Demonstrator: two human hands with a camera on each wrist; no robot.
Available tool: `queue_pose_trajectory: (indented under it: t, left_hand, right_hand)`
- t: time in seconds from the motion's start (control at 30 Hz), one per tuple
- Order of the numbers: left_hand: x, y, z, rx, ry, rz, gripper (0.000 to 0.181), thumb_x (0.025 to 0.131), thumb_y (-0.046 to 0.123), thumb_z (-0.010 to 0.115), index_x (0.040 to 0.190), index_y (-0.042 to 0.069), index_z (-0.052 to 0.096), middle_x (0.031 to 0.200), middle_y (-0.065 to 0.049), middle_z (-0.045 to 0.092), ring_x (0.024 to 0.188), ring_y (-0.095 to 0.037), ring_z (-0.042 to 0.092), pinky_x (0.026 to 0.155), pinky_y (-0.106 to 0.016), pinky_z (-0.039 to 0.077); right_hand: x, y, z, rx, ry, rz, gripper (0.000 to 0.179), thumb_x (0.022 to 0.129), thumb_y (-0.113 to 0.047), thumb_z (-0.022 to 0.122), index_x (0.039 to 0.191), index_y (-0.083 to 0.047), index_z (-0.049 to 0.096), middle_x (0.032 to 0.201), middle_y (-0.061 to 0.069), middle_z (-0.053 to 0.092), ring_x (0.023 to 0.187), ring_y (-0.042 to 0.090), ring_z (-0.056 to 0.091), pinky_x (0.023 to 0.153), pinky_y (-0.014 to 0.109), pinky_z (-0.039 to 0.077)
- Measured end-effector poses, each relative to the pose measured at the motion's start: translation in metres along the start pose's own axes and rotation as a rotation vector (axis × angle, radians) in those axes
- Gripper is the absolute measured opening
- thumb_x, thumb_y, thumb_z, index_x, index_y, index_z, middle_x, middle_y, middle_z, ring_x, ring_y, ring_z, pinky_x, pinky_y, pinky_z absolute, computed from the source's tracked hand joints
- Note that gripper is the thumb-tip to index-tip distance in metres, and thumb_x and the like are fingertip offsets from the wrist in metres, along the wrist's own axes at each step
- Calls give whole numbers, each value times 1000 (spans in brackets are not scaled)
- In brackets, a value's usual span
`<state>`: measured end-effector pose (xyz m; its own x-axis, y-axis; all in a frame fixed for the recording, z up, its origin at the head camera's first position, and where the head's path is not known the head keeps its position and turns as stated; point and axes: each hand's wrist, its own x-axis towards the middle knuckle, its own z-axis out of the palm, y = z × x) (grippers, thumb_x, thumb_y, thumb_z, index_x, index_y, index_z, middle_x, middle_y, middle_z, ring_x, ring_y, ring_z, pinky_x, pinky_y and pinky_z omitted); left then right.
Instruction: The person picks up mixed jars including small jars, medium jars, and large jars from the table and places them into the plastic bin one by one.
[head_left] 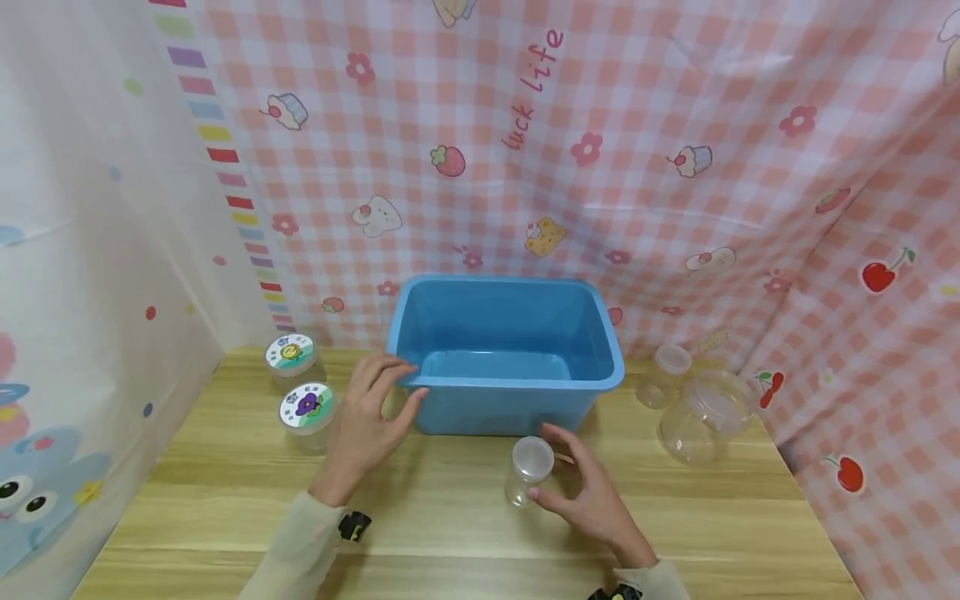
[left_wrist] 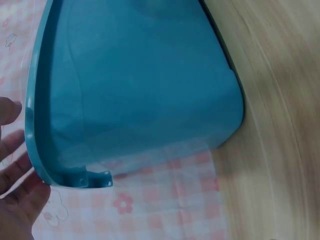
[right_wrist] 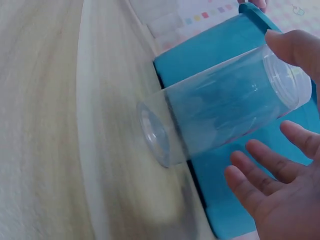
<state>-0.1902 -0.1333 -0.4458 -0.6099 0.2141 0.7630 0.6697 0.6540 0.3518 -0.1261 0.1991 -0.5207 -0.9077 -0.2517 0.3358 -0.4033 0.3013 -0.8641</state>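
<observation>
A clear plastic jar (head_left: 532,460) with a whitish lid stands upright on the table, just in front of a blue bin (head_left: 502,410). My right hand (head_left: 588,493) is around the jar's right side. In the right wrist view the thumb is close to the lid (right_wrist: 287,82), and the spread fingers (right_wrist: 257,170) lie apart from the jar's wall. At the bin's front left corner is my left hand (head_left: 371,421), its fingers loosely bent. The left wrist view has its fingertips beside the bin's rim (left_wrist: 34,125), at least one seeming to touch it.
Left of the bin stand two jars with printed lids, one yellow-flowered (head_left: 291,353) and one purple-flowered (head_left: 307,407). On the right are a small clear jar (head_left: 660,387) and a wider clear jar (head_left: 690,429). A checked cloth (head_left: 525,192) hangs behind the wooden table (head_left: 465,533).
</observation>
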Motion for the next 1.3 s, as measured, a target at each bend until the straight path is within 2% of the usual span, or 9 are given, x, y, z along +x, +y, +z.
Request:
queue_pose_trajectory:
  t: [0.17, 0.37, 0.47, 0.7, 1.07, 1.3]
  left_hand:
    - [2, -1, 0, -11, -11, 13, 18, 89, 17, 81, 104, 8, 75, 106, -5, 68, 105, -22, 59, 90, -33, 52]
    - [3, -4, 0, -22, -24, -12, 12, 89, 15, 80, 100, 11, 77, 101, -1, 69, 101, -19, 59, 86, -32, 52]
    - [3, -4, 0, -30, -15, -9, 12, 89, 15, 81, 99, 11, 77, 99, -1, 69, 99, -19, 59, 85, -32, 51]
    - [3, -3, 2, -24, -11, -14, 11, 90, 17, 80, 99, 11, 76, 99, -1, 69, 99, -19, 59, 86, -32, 50]
    - [2, -2, 5, -45, 28, -13, 12, 87, 12, 82, 98, 9, 76, 98, -4, 69, 100, -23, 59, 88, -34, 50]
    - [2, -2, 5, -48, 31, -17, 11, 89, 14, 81, 97, 9, 76, 100, -5, 69, 102, -23, 59, 91, -34, 49]
  right_hand:
    - [-3, 5, 5, 48, 2, 77, 78, 81, -12, 88, 148, -6, 48, 141, 12, 61, 124, 6, 59, 103, 26, 53]
    - [-6, 10, 11, 156, 5, 75, 66, 82, -3, 84, 140, -7, 54, 135, 19, 62, 119, 4, 62, 102, 23, 53]
    - [-7, 12, 13, 180, 9, 69, 62, 83, -1, 83, 137, -6, 54, 134, 21, 61, 118, 5, 63, 101, 24, 54]
    - [-9, 10, 15, 212, 11, 145, 62, 84, -4, 83, 138, -12, 54, 134, 14, 61, 113, 13, 68, 98, 27, 55]
    - [-8, 10, 13, 174, -1, 81, 61, 84, -6, 83, 139, -12, 55, 135, 15, 61, 117, 8, 64, 100, 26, 55]
    - [-6, 0, 11, 135, 16, 64, 60, 84, -6, 84, 138, -13, 56, 133, 11, 63, 117, 6, 64, 98, 26, 55]
